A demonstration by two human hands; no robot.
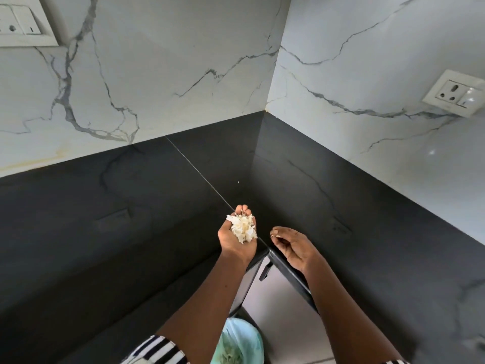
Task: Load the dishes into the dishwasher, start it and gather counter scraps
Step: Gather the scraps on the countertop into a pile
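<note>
My left hand (237,236) is held palm up over the inner corner of the black counter (126,222). It cups a small heap of white papery scraps (243,228), with the fingers curled up around them. My right hand (291,244) hovers just to the right, above the counter's front edge. Its fingers are loosely curled, thumb near the fingertips, and I see nothing between them. The dishwasher and dishes are out of view.
Below the counter corner a bin with a pale green liner (237,342) holds some scraps. A grey cabinet front with a dark handle (265,270) stands beside it. Marble walls carry a socket at the left (21,24) and one at the right (456,93).
</note>
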